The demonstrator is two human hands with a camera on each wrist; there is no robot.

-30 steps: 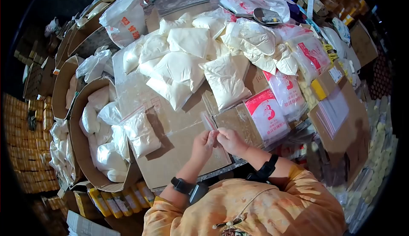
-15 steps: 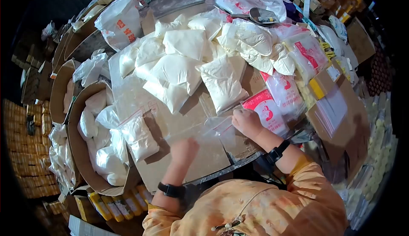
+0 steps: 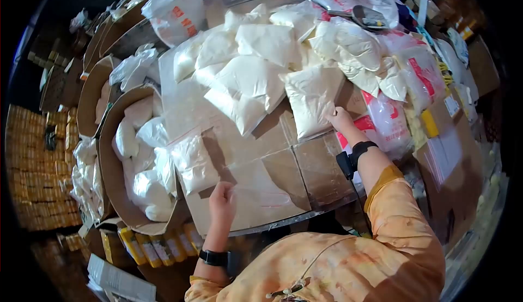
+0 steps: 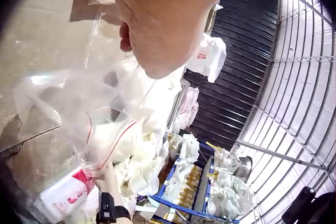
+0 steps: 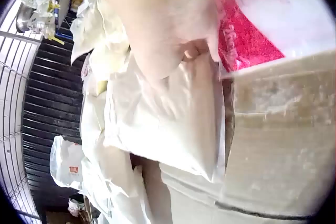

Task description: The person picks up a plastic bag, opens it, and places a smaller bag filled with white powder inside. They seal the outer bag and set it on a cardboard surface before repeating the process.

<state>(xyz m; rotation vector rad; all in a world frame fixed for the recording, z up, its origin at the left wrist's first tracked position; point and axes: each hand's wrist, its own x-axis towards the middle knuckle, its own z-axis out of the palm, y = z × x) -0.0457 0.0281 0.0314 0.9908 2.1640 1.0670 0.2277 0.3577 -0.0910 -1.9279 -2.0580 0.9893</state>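
Observation:
My left hand (image 3: 222, 199), fingers curled, pinches the edge of an empty clear bag (image 3: 264, 193) spread low over the cardboard. In the left wrist view the clear bag (image 4: 68, 100) shows red seal lines, with the left hand (image 4: 160, 19) above it. My right hand (image 3: 342, 120) has curled fingers at the right edge of a plump bag of pale powder (image 3: 311, 99). From the right wrist, the hand (image 5: 168, 24) grips that powder bag (image 5: 163, 113) near its edge; the fingertips are partly hidden.
More powder bags (image 3: 248, 78) are heaped behind. Another filled bag (image 3: 195, 163) lies near the left hand. A carton (image 3: 111, 185) of filled bags stands at the left. Red-and-white packs (image 3: 389, 119) lie at the right, beside a cardboard box (image 3: 449, 177).
My right hand has moved up and away to the powder bag. The left hand has moved left of where the hands met, and the clear bag now stretches out beside it. The head view has shifted.

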